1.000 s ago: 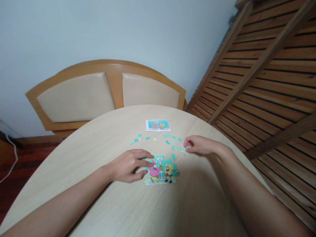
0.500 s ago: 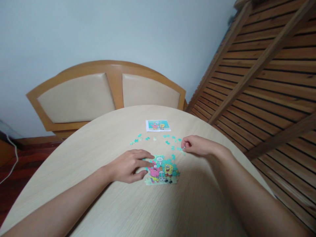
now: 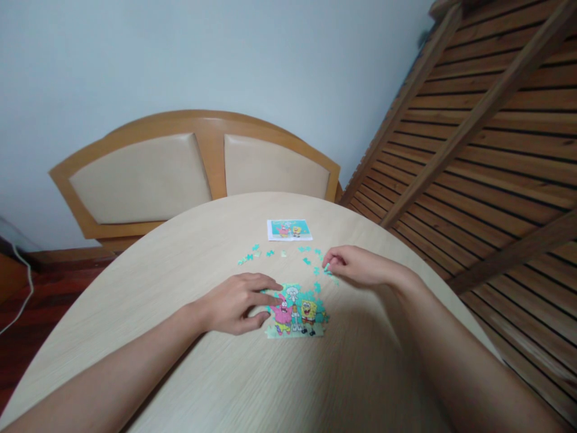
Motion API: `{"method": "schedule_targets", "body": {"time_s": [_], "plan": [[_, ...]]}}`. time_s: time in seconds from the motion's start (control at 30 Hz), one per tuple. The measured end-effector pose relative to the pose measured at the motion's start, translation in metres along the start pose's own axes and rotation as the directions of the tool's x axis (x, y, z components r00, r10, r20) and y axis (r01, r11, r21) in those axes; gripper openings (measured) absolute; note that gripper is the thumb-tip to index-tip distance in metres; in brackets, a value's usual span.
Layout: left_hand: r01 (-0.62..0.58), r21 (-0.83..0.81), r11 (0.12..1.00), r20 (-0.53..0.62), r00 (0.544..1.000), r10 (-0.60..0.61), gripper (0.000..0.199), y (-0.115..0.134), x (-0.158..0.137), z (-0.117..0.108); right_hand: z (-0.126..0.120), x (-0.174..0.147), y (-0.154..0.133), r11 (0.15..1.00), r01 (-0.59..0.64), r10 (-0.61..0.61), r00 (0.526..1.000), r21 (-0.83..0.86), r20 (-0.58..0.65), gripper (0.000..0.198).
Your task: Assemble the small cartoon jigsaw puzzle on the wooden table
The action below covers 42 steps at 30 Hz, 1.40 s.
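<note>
A partly assembled jigsaw puzzle (image 3: 295, 316) lies flat on the table, showing a pink starfish, a pale squid figure and a yellow sponge character on teal. My left hand (image 3: 238, 304) rests at its left side, fingers spread, the fingertips covering part of the puzzle's upper left edge. Beyond the puzzle's upper right, my right hand (image 3: 354, 264) has its fingers curled in a pinch over loose teal pieces. Whether a piece is between those fingertips is hidden. One loose puzzle piece (image 3: 316, 271) lies just left of the right hand, with several others around it.
A printed picture card (image 3: 291, 230) of the same characters lies behind the pieces. More loose pieces (image 3: 249, 257) are scattered at back left. The round wooden table (image 3: 180, 373) meets a padded headboard-like panel (image 3: 139, 177). Wooden slats (image 3: 496, 138) stand at right.
My right hand has shifted slightly left over the loose pieces, its fingertips reaching farther left. My left hand stays in place on the puzzle.
</note>
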State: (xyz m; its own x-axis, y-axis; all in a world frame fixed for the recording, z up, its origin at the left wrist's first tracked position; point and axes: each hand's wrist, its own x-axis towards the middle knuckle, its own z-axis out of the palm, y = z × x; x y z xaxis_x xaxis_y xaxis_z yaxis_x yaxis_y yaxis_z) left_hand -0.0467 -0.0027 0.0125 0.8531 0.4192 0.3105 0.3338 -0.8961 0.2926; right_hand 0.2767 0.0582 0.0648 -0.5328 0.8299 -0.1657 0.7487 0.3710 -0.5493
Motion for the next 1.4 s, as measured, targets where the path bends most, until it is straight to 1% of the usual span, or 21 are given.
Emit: {"method": "schedule_targets", "body": {"time_s": [0.07,0.13,0.3,0.43,0.67,0.83,0.93,1.0,1.1,1.13,1.2,1.3,1.4], "plan": [[-0.001,0.003,1.0,-0.003,1.0,0.001,0.038,0.0,0.0,0.0,0.003,0.0,-0.007,0.994,0.007,-0.013,0.999,0.109,0.051,0.019],[-0.003,0.003,1.0,-0.008,1.0,0.003,0.038,0.0,0.0,0.0,0.007,0.001,-0.014,0.985,0.012,-0.029,0.995,0.174,0.094,0.02],[-0.005,0.004,1.0,-0.017,1.0,0.005,0.038,0.0,0.0,0.001,0.013,0.005,-0.021,0.986,0.03,-0.048,0.993,0.166,0.108,0.021],[0.003,0.009,1.0,0.002,1.0,-0.003,0.039,-0.001,-0.001,0.001,0.017,0.007,-0.02,0.988,0.017,-0.032,0.995,0.155,0.098,0.018],[0.002,0.007,1.0,-0.004,1.0,-0.002,0.038,0.0,0.0,0.0,0.023,0.01,-0.018,0.973,0.016,-0.05,0.989,0.231,0.141,0.018],[-0.003,0.007,1.0,-0.013,1.0,0.003,0.037,0.0,0.0,0.0,0.024,0.01,-0.018,0.98,0.037,-0.055,0.995,0.194,0.089,0.024],[-0.008,0.0,1.0,-0.024,1.0,0.008,0.037,0.0,0.0,0.0,0.023,0.009,-0.021,0.992,0.02,-0.031,0.996,0.123,0.088,0.032],[-0.006,-0.002,1.0,-0.025,1.0,0.006,0.037,0.001,0.0,0.0,0.022,0.008,-0.022,0.997,0.037,-0.042,0.996,0.063,0.084,0.035],[-0.005,0.002,1.0,-0.021,1.0,0.005,0.037,0.0,0.0,0.0,0.022,0.007,-0.023,0.996,0.094,-0.094,0.993,0.003,0.067,0.034],[-0.006,0.003,1.0,-0.02,1.0,0.006,0.037,0.0,0.0,0.0,0.022,0.007,-0.022,0.995,0.1,-0.099,0.994,-0.007,0.055,0.033],[-0.009,0.005,1.0,-0.014,1.0,0.009,0.037,0.0,0.0,0.0,0.024,0.004,-0.022,0.997,0.073,-0.073,0.997,-0.004,0.01,0.031],[-0.007,0.005,1.0,-0.009,1.0,0.007,0.038,-0.001,0.0,0.001,0.03,-0.005,-0.019,0.996,0.004,0.001,0.999,0.09,-0.052,0.023],[-0.012,0.002,1.0,-0.015,1.0,0.012,0.037,0.0,0.0,0.001,0.043,-0.017,-0.015,0.954,-0.084,0.098,0.995,0.288,-0.033,0.019]]}}
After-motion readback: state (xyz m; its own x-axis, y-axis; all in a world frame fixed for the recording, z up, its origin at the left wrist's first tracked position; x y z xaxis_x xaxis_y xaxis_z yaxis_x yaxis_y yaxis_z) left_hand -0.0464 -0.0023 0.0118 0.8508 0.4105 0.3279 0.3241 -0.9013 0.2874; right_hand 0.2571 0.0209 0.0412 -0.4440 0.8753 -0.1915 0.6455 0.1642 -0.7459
